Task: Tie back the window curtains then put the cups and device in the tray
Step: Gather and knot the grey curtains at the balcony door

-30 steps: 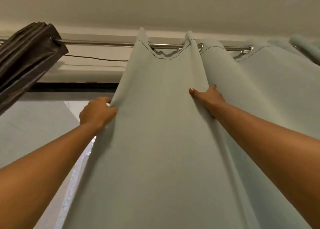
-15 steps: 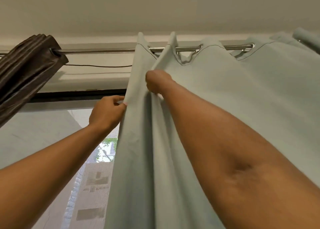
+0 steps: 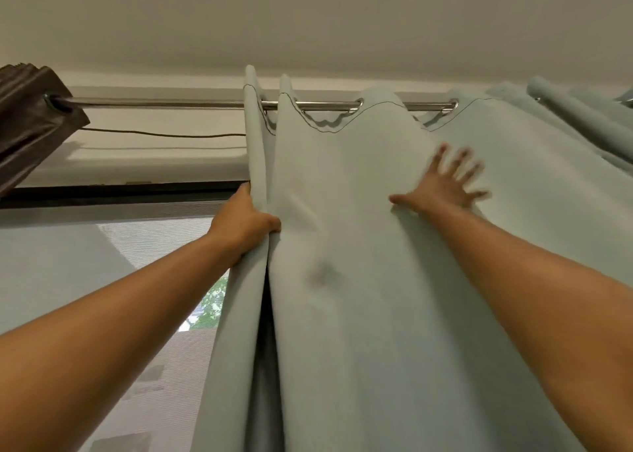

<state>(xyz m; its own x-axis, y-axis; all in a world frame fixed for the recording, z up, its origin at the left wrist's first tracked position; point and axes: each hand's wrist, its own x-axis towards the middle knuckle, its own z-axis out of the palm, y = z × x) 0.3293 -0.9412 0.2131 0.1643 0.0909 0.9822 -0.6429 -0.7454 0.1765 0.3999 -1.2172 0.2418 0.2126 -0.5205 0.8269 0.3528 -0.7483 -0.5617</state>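
Observation:
A pale green curtain (image 3: 359,280) hangs by metal eyelets from a chrome rod (image 3: 164,102) under the ceiling. My left hand (image 3: 245,224) grips the curtain's gathered left edge, holding two folds together. My right hand (image 3: 445,186) lies blurred against the fabric further right, fingers spread and straight. The cups, the device and the tray are out of view.
A dark brown curtain (image 3: 30,116) is bunched at the rod's left end. The window (image 3: 113,263) behind shows a mesh screen and buildings outside. More green folds (image 3: 582,116) hang at the far right. A thin wire (image 3: 164,134) runs along the wall under the rod.
My right hand has let go of the fold near the left hand and moved right, now spread flat on the fabric. The left hand holds more gathered folds, and more window shows.

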